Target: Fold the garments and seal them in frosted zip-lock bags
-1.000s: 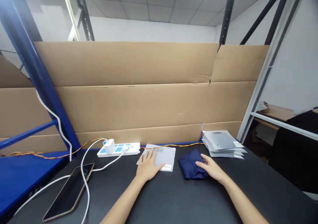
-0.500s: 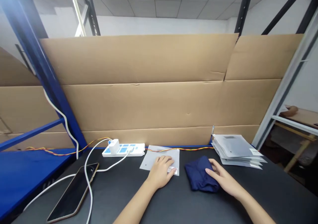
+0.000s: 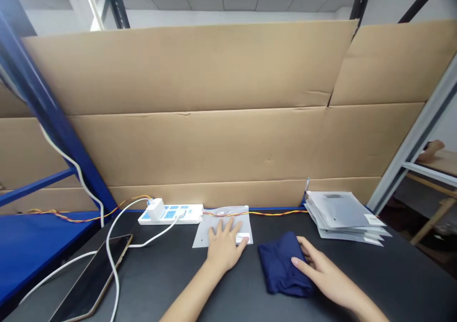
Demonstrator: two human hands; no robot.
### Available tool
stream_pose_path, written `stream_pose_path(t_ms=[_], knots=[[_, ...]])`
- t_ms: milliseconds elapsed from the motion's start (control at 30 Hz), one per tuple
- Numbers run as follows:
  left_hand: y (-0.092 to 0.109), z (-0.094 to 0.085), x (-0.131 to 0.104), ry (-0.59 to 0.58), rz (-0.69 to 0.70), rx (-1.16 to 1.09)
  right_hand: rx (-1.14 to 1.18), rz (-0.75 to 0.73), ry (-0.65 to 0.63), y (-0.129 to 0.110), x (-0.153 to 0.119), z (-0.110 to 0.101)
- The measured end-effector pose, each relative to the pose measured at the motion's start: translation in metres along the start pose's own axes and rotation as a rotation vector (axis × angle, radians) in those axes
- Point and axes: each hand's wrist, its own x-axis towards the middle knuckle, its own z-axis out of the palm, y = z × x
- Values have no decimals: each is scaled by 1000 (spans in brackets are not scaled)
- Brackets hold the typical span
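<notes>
My left hand (image 3: 224,246) lies with fingers spread on a frosted plastic bag (image 3: 200,236) that rests flat on the black tabletop. A small white label (image 3: 243,237) shows beside the thumb. To the right, my right hand (image 3: 323,274) grips the edge of a folded navy cloth garment (image 3: 283,267), thumb on top and fingers curled at its side. The garment sits on the table; its exact kind cannot be made out. A gap of bare tabletop separates it from the bag.
Frosted bags in a stack (image 3: 346,212) lie at the back right, with a pen (image 3: 307,185) upright nearby. A white power strip (image 3: 191,213) with cables stands left of the bag. A phone (image 3: 91,279) lies at the left, crossed by a white cable. Cardboard (image 3: 214,145) walls the back.
My left hand has spread its fingers wider over the bag. My right hand keeps hold of the navy garment, which sits slightly nearer. The camera view has tipped and shifted a little.
</notes>
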Motion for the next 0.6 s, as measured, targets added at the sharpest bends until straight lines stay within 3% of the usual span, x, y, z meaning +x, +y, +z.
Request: stream_pose_path(t_ms=[100,200,333,400,467,600], knots=[[2,-12,-4,34,45,-9,29,124,44,-2,-4,3],[18,-34,-28,37,173,-131,127,166,19,-4,-10,13],[62,-47,-74,-150,317,-327,220,168,13,1,-25,34],[81,-39,-90,-254,238,-294,182,196,50,8,-35,44],[92,-27,-100,-270,120,-276,113,149,72,14,-45,53],[79,-16,-108,-98,13,-569,30,93,142,13,-55,67]])
